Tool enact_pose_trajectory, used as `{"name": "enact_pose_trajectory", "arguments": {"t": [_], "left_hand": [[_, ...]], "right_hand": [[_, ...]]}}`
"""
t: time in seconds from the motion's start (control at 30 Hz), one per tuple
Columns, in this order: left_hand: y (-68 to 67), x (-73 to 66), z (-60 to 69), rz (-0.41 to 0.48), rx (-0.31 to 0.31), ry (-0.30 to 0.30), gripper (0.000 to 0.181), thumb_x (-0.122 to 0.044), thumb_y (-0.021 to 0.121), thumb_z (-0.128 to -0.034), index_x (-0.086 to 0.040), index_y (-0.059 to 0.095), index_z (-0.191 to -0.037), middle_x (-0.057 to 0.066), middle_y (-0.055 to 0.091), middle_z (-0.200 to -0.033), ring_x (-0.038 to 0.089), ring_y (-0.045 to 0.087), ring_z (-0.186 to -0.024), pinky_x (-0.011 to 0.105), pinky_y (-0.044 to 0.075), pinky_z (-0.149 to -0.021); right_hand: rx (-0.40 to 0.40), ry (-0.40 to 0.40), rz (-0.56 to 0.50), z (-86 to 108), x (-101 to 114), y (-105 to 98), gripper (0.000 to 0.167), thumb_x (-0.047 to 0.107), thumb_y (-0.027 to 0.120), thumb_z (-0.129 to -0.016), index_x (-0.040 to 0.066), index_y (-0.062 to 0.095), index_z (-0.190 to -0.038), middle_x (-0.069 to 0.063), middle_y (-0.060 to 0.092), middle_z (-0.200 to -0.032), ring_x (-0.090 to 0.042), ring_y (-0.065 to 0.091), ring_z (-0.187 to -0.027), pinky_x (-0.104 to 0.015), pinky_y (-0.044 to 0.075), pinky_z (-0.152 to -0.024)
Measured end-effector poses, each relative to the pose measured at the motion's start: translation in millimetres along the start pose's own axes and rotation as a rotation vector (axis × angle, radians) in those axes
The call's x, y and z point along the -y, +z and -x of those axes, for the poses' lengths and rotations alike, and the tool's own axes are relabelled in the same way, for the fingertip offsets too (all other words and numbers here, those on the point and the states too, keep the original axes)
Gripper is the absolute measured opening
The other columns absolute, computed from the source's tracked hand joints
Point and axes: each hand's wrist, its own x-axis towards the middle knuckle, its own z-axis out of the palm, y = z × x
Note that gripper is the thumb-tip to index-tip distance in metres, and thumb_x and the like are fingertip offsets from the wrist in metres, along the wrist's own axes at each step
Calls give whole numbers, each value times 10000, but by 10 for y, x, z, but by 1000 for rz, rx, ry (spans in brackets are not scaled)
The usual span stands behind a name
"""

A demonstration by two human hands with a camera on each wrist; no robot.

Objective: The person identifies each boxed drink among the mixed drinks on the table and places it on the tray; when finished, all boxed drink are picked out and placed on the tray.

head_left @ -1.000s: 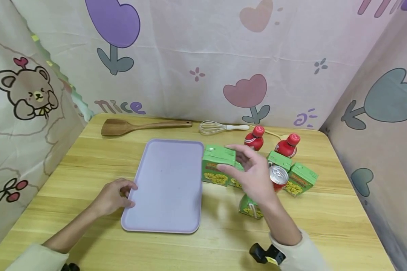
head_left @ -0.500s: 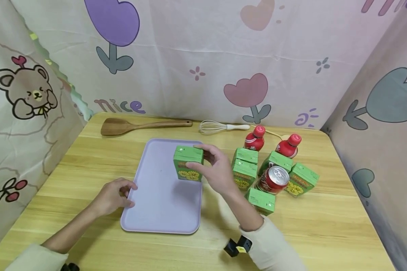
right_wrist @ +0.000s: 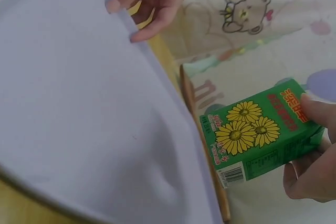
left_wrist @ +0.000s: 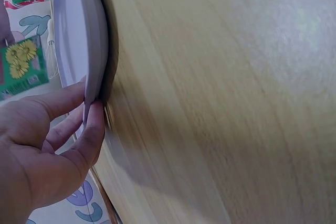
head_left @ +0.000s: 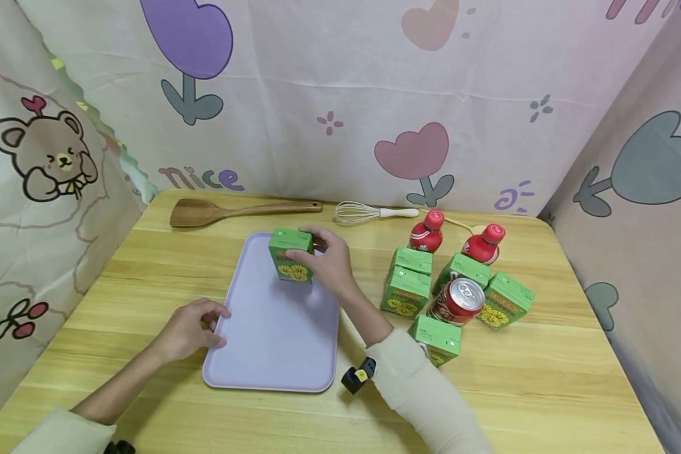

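My right hand [head_left: 330, 258] pinches a green drink carton [head_left: 291, 255] with yellow flowers, upright over the far part of the lilac tray [head_left: 272, 334]. In the right wrist view the carton [right_wrist: 247, 129] is gripped at its upper end, and its lower end appears just above the tray. At the tray's left edge, my left hand [head_left: 190, 329] pinches the rim; the left wrist view shows thumb and fingers on either side of the tray rim [left_wrist: 94, 51]. Other green cartons [head_left: 405, 293] stand right of the tray, around a red can [head_left: 458, 301].
Two red bottles [head_left: 425, 232] with red caps stand behind the cartons. Along the table's back edge lie a wooden spatula [head_left: 195, 213] and a whisk [head_left: 369, 213]. A yellow-handled utensil [head_left: 456, 223] is partly hidden behind the bottles. Printed curtains [head_left: 295, 139] enclose the table.
My right hand has carried the carton leftward from the cluster, across the tray's right edge, to over its far part. The left hand has stayed on the tray's rim.
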Motion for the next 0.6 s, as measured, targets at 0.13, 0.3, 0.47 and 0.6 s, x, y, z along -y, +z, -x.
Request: {"name": "enact_pose_trajectory", "arguments": {"t": [0.13,0.3,0.47,0.6], "left_hand": [[-1,1,-2,-7,-3,4,393,4,795,-666,-8,636,-1024,76,553,-907,172,511,-779,205,469,-566],[-3,7,4,-17,-2,3,396,1,801,-663,-14,635,-1022,74,547,-897,160,504,-763,207,466,-556],[5,5,4,-17,5,5,402,6,803,-664,-6,634,-1027,81,549,-906,173,510,-765,213,475,-554],[13,1,-3,3,11,-7,405,15,798,-665,-2,631,-1033,86,547,-916,184,515,-780,214,483,-559]], "right_hand": [[-13,19,37,-125,-68,116,483,119,813,-728,58,633,-1172,-110,661,-1156,-228,638,-1044,-345,516,-914],[6,46,65,-268,-123,268,490,147,819,-722,99,640,-1175,-77,658,-1175,-208,628,-1081,-283,512,-913],[33,25,45,-377,-142,400,465,119,810,-729,90,648,-1163,-81,656,-1174,-197,624,-1087,-255,503,-922],[30,24,55,-453,-177,482,455,109,804,-735,95,650,-1163,-67,652,-1189,-172,615,-1114,-226,492,-931]]}}
